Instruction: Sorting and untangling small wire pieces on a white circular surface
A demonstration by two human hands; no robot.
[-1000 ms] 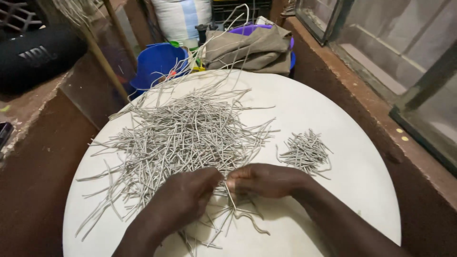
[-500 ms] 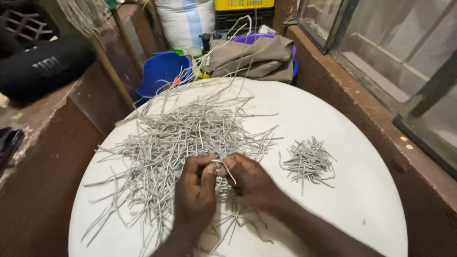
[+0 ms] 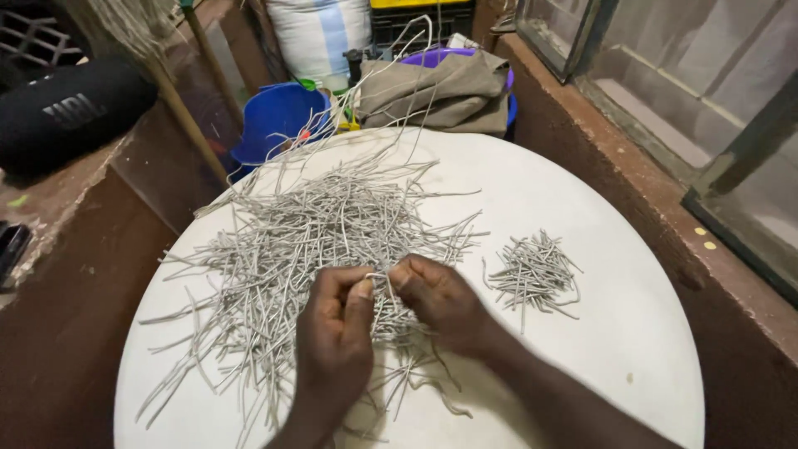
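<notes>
Clearly, one thin grey wire strand [image 3: 378, 278] was pinched between the fingertips of the left hand [image 3: 337, 333] and the right hand [image 3: 440, 303], just above the near edge of the big loose heap of long grey wire strands [image 3: 324, 233]. Both hands were closed on this same strand, close together, over the round white bench [image 3: 582, 191]. To the right of the hands, well apart from the heap, a small pile of short grey wire pieces [image 3: 532, 270] was seen. Judged from the two piles, only a small part of the work seemed done, and most strands were left in the heap.

Behind the bench, a blue plastic bucket [image 3: 278, 120] was placed; what was inside could not be told. Beside it, a purple basin [image 3: 449, 58] was covered by a folded khaki cloth [image 3: 440, 91], so its content was hidden. A black cylinder-shaped speaker [image 3: 71, 112] was lying on the brown ledge [image 3: 50, 199] at the left.
</notes>
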